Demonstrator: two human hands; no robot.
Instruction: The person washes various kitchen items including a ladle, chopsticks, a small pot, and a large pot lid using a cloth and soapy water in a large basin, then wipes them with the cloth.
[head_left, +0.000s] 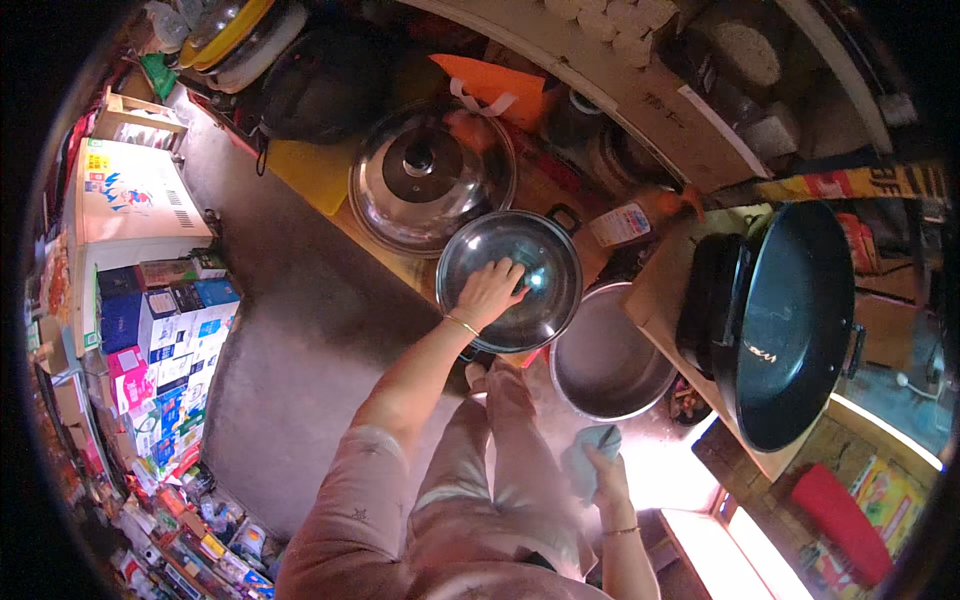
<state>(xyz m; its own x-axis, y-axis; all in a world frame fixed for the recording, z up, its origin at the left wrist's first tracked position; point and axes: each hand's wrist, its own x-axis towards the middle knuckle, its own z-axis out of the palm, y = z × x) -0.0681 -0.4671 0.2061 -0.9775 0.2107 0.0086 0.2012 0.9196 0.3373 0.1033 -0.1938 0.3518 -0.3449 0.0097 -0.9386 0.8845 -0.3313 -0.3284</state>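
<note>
My left hand (491, 291) reaches down onto a round glass lid (551, 315), its fingers curled around the knob at the centre. The lid sits over a pan whose dark side handle (564, 217) sticks out at the far side. Lower and to the right, my right hand (611, 476) grips a crumpled light blue cloth (589, 454). Between the lid and the cloth is a wide round metal pan (616, 352), open side up. Just beyond the lid stands a larger steel pot lid (375, 180) with a dark knob.
A large dark wok (795, 330) leans on its side at the right on a cardboard box (660, 300). Behind the lids are an orange bag (491, 82) and a labelled container (621, 225). Stacked boxes (172, 352) and a white cabinet (135, 199) line the left.
</note>
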